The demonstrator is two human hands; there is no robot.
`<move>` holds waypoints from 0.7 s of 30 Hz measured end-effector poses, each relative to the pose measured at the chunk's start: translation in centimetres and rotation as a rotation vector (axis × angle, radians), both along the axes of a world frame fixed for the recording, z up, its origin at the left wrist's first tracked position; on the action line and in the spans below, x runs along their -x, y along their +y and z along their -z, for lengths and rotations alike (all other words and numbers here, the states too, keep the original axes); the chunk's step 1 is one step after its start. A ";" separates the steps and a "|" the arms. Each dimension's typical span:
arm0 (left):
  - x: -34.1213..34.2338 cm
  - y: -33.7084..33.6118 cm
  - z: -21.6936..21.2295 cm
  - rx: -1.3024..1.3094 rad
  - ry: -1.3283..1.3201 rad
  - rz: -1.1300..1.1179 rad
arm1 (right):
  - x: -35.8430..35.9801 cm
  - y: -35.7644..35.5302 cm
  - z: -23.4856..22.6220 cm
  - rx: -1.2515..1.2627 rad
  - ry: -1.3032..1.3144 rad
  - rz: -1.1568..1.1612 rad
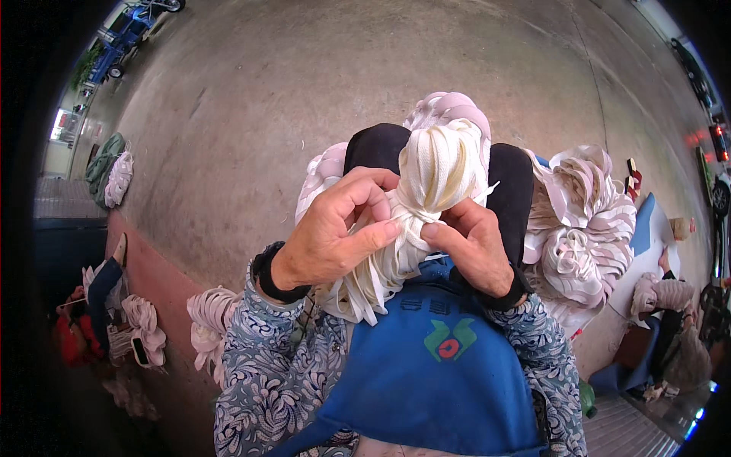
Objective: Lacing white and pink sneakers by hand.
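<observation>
A bundle of white and cream flat fabric strips [440, 164] lies across my lap, cinched at a narrow neck where a strip wraps round it. Its looped top bulges away from me and its lower strands fan out toward the blue apron [426, 373]. My left hand [327, 232] grips the bundle's left side with curled fingers, the thumb resting by the wrapped neck. On the right side, my right hand [481, 247] pinches the strip at the neck between thumb and fingers. Some fingertips are hidden behind the strands.
Large pinkish-white strip bundles [579, 228] are heaped at my right, and another bundle [209, 320] lies at my left. People [678, 343] sit with similar bundles on both sides. A blue vehicle [126, 34] stands far left on the concrete floor [251, 99].
</observation>
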State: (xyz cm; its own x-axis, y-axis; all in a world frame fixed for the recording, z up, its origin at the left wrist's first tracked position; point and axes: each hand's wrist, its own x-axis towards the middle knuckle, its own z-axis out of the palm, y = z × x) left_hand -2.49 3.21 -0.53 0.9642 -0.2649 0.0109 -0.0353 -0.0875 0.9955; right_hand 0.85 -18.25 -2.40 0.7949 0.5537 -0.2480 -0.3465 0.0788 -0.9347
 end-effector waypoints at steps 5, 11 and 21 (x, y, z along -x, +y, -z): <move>0.4 0.1 0.2 0.140 0.072 -0.006 | 0.4 0.0 0.3 -0.024 -0.073 -0.009; -0.1 -0.1 1.9 0.341 0.219 -0.036 | 0.4 0.0 0.3 0.017 -0.042 0.003; 0.2 -0.8 1.6 0.339 -0.006 -0.071 | 0.1 0.1 0.6 0.049 -0.098 0.002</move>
State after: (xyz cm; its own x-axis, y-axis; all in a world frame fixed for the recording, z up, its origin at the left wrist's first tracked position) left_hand -2.64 2.39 -2.15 0.9798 -0.1771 0.0928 -0.0473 0.2455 0.9683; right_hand 0.74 -18.18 -2.97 0.8176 0.5417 -0.1953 -0.2529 0.0331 -0.9669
